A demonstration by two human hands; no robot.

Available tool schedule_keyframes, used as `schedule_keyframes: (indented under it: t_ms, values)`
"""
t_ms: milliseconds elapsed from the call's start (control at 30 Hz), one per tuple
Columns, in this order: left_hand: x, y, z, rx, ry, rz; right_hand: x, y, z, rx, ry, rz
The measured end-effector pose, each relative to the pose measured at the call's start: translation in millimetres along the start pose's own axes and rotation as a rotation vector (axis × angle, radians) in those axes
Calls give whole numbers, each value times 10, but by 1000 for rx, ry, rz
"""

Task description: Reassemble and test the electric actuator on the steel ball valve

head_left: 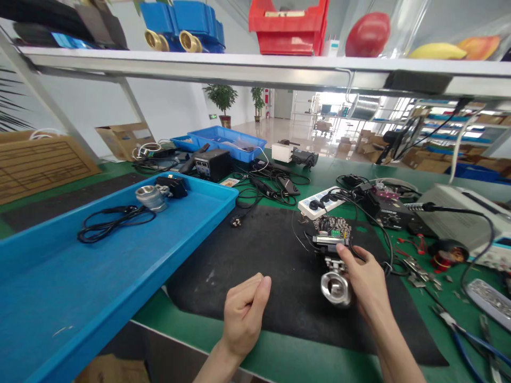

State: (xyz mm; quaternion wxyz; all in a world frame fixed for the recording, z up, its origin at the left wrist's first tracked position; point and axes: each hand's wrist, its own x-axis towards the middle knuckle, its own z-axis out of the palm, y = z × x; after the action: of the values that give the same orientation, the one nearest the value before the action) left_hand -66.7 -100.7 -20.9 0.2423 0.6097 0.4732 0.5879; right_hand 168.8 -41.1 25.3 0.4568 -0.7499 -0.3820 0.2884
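My right hand (365,279) is wrapped round a steel valve (335,284) with a small actuator and circuit board on top, standing on the black mat (275,260). My left hand (243,314) hovers over the mat's near edge, fingers curled into a loose fist with nothing visible in it. A second valve with a black actuator (154,196) and its coiled black cable (107,222) lie in the big blue tray (120,276) on my left.
A white power strip (321,202), tangled cables, a black soldering station (211,164) and a bench instrument (471,221) crowd the green bench. Pliers (459,330) and small parts lie at right. A shelf with blue and red bins hangs overhead.
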Motion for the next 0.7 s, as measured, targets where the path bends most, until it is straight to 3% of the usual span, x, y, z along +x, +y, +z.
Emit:
schedule_keyframes:
  t_ms: [200,333,467,600,700]
  values:
    - [-6,-41,12,-66,-36,-43,-90,102,-74,372,-215,224]
    - [-2,-57,26,-216,-3,-153,-168,159,-53,454,-244,278]
    - [-22,-33,-32,-283,52,-246,-164,195,-102,170,-163,166]
    - [-104,-44,-250,8,-7,-346,-106,154,-181,-75,-182,68]
    - [-166,-136,-448,197,-116,-318,-52,124,-243,-211,-232,3]
